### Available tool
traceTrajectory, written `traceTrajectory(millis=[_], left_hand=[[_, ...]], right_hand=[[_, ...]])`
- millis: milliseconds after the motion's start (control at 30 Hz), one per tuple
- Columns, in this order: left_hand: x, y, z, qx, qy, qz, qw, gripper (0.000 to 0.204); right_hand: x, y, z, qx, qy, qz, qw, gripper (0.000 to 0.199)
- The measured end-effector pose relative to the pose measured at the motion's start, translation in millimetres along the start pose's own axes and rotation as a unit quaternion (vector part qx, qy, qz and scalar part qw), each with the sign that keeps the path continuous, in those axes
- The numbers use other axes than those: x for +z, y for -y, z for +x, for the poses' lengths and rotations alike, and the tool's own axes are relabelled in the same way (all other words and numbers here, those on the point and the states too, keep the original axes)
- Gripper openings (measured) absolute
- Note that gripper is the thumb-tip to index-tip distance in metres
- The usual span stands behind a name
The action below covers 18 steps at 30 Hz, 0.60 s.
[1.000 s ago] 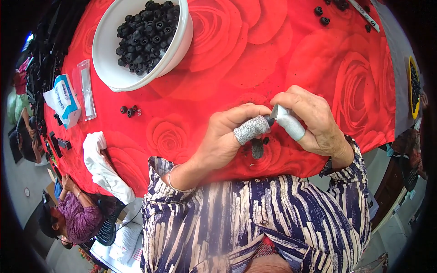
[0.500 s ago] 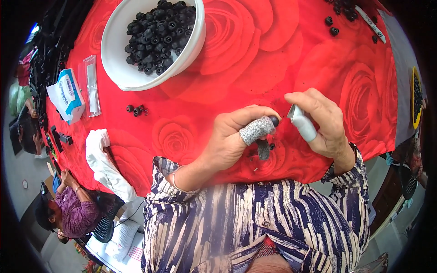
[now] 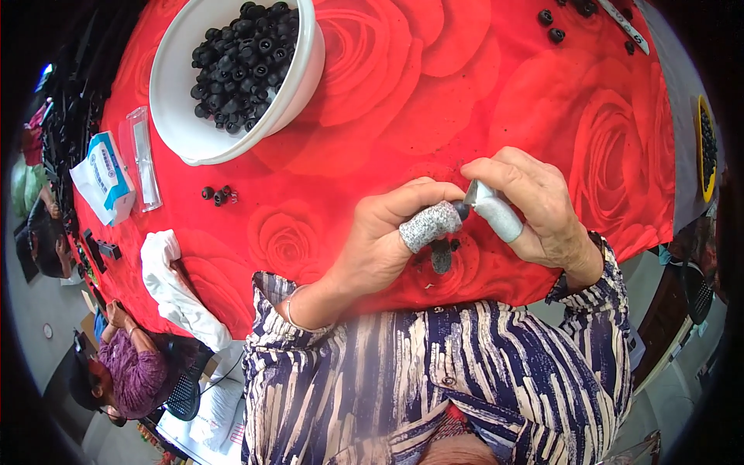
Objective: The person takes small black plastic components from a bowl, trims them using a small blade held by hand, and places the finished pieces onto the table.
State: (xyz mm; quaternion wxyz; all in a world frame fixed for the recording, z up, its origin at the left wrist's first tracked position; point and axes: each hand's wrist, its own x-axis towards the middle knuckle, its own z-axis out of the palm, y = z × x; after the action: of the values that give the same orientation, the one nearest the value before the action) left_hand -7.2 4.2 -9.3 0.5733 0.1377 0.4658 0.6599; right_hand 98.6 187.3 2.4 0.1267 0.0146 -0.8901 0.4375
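My left hand [image 3: 376,232] is closed on a small round black part [image 3: 462,210], pinched between thumb and index finger. A speckled grey finger sleeve [image 3: 428,226] covers the index finger, and a darker grey sleeve [image 3: 441,257] shows on a finger below. My right hand [image 3: 539,209] grips a small metal blade [image 3: 470,193] between its thumb and a finger wrapped in a whitish sleeve [image 3: 497,215]. The blade's tip is at the black part, touching it or very close. Part of the black part is hidden by my left fingers.
A white bowl [image 3: 174,116] of several black parts [image 3: 244,70] stands far left on the red rose-patterned cloth [image 3: 372,155]. Loose parts [image 3: 219,195], a tissue pack [image 3: 108,178] and a white cloth [image 3: 170,287] lie left. More parts [image 3: 556,36] lie far right. Another person [image 3: 132,364] sits left.
My right hand has moved left with the blade, closing the gap to the black part. The view has shifted slightly, so the bowl and table things appear further left.
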Motion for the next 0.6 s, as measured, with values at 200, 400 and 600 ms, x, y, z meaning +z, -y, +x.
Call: traceTrajectory(millis=[200,400,600], left_hand=[[-0.2,1.0,0.0,0.017,0.007,0.016,1.000,0.024],[0.3,0.6,0.0,0.024,0.005,0.030,0.999,0.024],[-0.4,1.3,-0.5,0.030,0.006,0.034,0.999,0.024]], right_hand=[[0.2,-2.6,-0.5,-0.010,0.000,0.018,1.000,0.026],[0.5,-2.0,-0.4,-0.013,0.000,0.026,1.000,0.025],[-0.1,-1.6,-0.4,-0.013,0.008,0.024,1.000,0.024]])
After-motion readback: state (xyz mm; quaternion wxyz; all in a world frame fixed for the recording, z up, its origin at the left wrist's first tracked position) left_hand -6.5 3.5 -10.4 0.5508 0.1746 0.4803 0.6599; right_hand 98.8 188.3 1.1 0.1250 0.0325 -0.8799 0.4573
